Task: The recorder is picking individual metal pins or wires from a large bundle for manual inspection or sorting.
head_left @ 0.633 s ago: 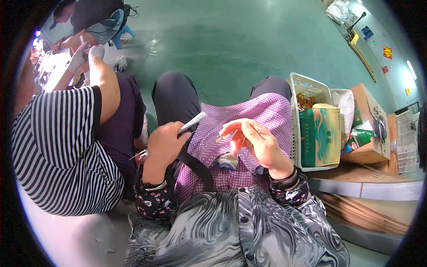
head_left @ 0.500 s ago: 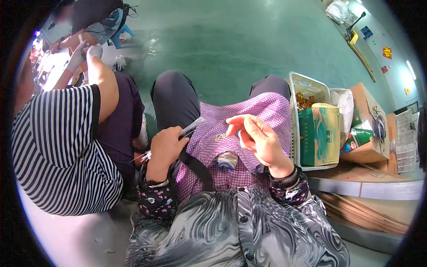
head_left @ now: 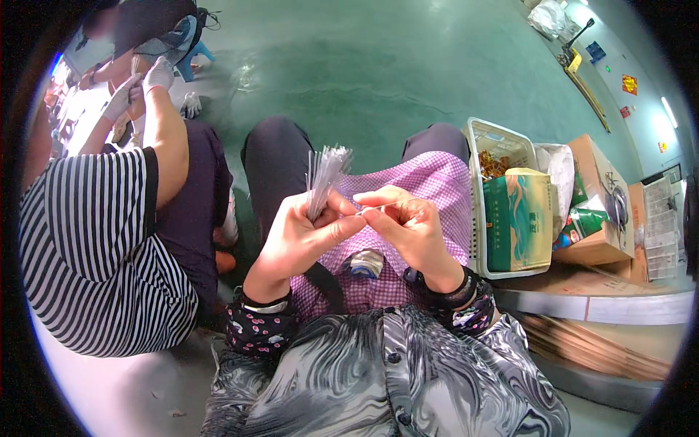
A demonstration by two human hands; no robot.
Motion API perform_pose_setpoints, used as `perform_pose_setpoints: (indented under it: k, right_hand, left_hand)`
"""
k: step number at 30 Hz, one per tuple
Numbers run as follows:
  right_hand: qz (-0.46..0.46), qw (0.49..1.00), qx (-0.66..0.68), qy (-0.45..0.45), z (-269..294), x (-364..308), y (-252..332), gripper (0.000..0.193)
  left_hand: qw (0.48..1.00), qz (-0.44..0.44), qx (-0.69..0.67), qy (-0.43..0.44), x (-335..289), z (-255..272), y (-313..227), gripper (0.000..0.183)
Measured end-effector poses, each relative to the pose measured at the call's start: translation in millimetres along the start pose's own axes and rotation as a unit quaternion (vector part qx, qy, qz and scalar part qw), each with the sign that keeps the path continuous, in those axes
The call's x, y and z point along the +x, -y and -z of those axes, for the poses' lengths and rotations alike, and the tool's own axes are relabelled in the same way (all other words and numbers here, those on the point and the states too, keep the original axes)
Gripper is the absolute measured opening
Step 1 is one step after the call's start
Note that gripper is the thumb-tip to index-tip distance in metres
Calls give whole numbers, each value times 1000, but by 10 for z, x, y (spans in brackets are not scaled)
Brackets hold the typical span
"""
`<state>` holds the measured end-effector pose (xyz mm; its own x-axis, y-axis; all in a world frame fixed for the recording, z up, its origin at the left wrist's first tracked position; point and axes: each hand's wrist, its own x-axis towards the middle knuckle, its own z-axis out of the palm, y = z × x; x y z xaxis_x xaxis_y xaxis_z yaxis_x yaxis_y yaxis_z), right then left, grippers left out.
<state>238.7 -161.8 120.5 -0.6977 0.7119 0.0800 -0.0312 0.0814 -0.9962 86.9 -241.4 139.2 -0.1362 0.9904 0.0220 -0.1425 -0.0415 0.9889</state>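
Observation:
My left hand (head_left: 302, 237) is closed round a bundle of thin, whitish, see-through strands (head_left: 329, 169), whose ends fan upward above the fingers. Against its thumb and fingertips, my right hand (head_left: 415, 231) pinches one thin pale strand (head_left: 399, 204). The fingertips of both hands meet over my lap, and the exact kind of strand is too fine to make out. Beneath them lies a purple-and-white checked apron (head_left: 437, 178). A pale, rounded thing with a blue edge (head_left: 365, 264) rests on the apron below my hands.
To my right stands a cream plastic basket (head_left: 477, 218) with orange-brown pieces (head_left: 494, 164) and a green-and-yellow box (head_left: 518, 222). Beyond it is an open cardboard box (head_left: 593, 182). A co-worker in a striped shirt (head_left: 91, 218) sits close on my left, wearing white gloves.
My left hand has moved right and turned, bringing the bundle upright. My right hand has come left and down to meet it, and now pinches a strand.

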Motion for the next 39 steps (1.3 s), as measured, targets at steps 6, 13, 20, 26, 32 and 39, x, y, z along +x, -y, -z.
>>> perform_pose_setpoints:
  k: [6, 13, 20, 26, 32, 39]
  right_hand:
    - [136, 990, 37, -30, -24, 31, 11, 17]
    - [158, 978, 123, -65, 23, -5, 86, 17]
    - [167, 967, 128, -145, 70, 22, 123, 22]
    - [166, 962, 96, -192, 205, 34, 195, 23]
    - [266, 894, 223, -284, 497, 83, 436, 22]
    - [235, 957, 35, -166, 114, -5, 361, 11]
  left_hand:
    - [999, 8, -49, -5, 31, -22, 104, 11]
    - [998, -4, -49, -27, 54, 19, 107, 11]
    - [999, 20, -32, -1, 23, 85, 156, 15]
    - [999, 29, -23, 10, 26, 63, 112, 15]
    - [999, -47, 19, -14, 69, 101, 197, 18]
    - [1000, -21, -3, -8, 65, -3, 91, 26]
